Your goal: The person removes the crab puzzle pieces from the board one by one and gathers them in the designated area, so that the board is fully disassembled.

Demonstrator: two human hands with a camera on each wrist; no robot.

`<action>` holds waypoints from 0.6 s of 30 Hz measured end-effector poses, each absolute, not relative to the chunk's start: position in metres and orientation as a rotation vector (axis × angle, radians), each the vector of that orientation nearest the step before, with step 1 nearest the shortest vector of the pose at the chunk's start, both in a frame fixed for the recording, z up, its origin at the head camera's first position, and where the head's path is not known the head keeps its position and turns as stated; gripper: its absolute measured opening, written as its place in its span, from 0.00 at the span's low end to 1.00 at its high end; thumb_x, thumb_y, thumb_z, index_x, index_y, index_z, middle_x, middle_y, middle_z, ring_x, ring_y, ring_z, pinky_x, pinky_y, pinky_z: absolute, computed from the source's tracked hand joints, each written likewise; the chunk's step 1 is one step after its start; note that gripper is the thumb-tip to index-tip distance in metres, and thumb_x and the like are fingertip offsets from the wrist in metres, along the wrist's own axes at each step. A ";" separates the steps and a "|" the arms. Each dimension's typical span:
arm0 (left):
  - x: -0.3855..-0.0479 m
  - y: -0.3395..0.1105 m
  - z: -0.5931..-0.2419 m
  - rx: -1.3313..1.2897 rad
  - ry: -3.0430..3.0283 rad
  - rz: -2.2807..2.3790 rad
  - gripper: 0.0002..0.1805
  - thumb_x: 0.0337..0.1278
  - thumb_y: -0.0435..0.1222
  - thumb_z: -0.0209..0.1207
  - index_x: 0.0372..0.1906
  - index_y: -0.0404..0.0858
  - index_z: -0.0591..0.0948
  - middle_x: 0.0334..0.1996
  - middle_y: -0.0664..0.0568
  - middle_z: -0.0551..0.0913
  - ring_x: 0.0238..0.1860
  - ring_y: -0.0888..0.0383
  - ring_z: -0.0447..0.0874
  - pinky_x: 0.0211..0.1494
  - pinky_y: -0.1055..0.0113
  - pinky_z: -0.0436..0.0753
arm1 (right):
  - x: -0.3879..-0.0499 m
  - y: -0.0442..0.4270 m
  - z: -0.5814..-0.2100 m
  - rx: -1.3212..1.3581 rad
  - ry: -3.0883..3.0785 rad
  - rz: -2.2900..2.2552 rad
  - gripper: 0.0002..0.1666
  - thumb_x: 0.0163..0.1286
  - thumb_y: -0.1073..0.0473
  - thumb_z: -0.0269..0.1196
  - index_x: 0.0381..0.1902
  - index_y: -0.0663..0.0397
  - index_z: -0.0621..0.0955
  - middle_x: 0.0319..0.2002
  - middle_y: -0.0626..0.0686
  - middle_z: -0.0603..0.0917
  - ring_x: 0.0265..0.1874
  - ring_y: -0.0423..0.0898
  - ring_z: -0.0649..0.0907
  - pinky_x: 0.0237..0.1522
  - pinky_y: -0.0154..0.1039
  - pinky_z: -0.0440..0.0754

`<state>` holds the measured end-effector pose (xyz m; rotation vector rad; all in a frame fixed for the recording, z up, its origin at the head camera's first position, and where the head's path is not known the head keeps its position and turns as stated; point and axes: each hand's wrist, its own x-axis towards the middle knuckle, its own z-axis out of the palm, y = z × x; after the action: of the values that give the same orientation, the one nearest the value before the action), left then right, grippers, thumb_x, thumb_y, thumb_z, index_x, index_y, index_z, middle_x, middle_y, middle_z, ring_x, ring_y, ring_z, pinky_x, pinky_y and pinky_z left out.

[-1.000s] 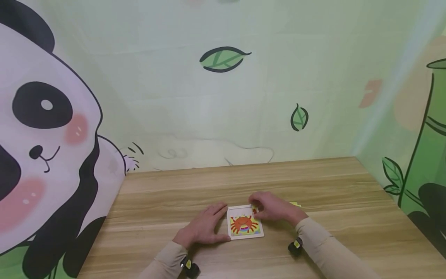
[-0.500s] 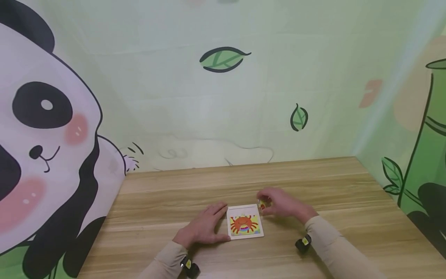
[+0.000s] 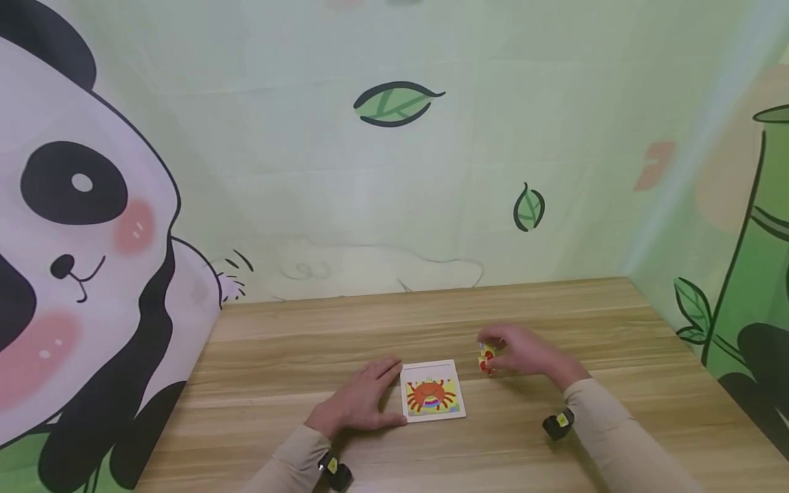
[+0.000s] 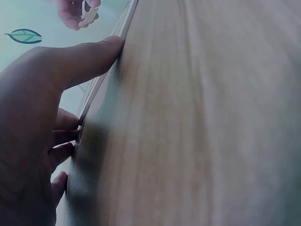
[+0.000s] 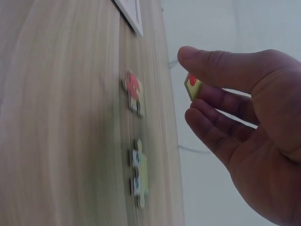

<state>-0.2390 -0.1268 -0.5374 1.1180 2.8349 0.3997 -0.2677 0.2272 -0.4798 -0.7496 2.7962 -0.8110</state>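
A white-framed jigsaw puzzle with an orange crab picture lies flat on the table, its upper strip bare white. My left hand rests on the table at its left, thumb and fingertips touching the frame's side. To the right of the frame, my right hand is raised above the tabletop. Its thumb and fingers pinch a small yellow-and-red puzzle piece, partly covered by the thumb. Below that hand, a red-and-yellow puzzle piece and a yellow one lie on the wood.
The wood-grain table reaches back to a pale green backdrop with printed leaves. A printed panda covers the left side and green bamboo the right. Black wrist cameras sit on both sleeves.
My right hand has moved from the frame's upper right corner out to the right, taking the puzzle piece along. My left hand and the frame have stayed about where they were.
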 end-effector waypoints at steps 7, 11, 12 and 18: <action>-0.239 -0.126 -0.537 1.100 2.834 0.378 0.55 0.50 0.68 0.57 0.75 0.37 0.58 0.75 0.46 0.58 0.75 0.49 0.55 0.78 0.53 0.57 | -0.266 0.246 -0.478 -0.763 2.831 -0.793 0.28 0.56 0.60 0.73 0.54 0.61 0.80 0.49 0.54 0.84 0.48 0.51 0.82 0.53 0.51 0.83; -0.240 -0.127 -0.538 1.092 2.832 0.371 0.55 0.50 0.68 0.57 0.75 0.38 0.58 0.75 0.46 0.58 0.76 0.50 0.55 0.78 0.53 0.56 | -0.266 0.258 -0.479 -0.782 2.856 -0.753 0.27 0.56 0.60 0.73 0.54 0.62 0.81 0.48 0.54 0.83 0.46 0.50 0.82 0.51 0.50 0.83; -0.240 -0.127 -0.538 1.091 2.832 0.370 0.55 0.50 0.68 0.57 0.75 0.38 0.58 0.75 0.47 0.58 0.76 0.50 0.55 0.78 0.54 0.56 | -0.266 0.261 -0.480 -0.788 2.867 -0.740 0.28 0.55 0.60 0.73 0.54 0.62 0.81 0.47 0.54 0.83 0.46 0.50 0.82 0.50 0.50 0.83; -0.239 -0.127 -0.538 1.088 2.831 0.378 0.55 0.50 0.68 0.57 0.75 0.37 0.58 0.75 0.46 0.58 0.75 0.49 0.55 0.78 0.52 0.56 | -0.266 0.278 -0.485 -0.822 2.918 -0.684 0.29 0.54 0.57 0.74 0.53 0.64 0.82 0.45 0.55 0.83 0.41 0.49 0.82 0.46 0.48 0.83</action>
<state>-0.2392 -0.1266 -0.5377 1.0879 2.8314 0.3779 -0.2656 0.2783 -0.4850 -0.8215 2.9183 -0.6839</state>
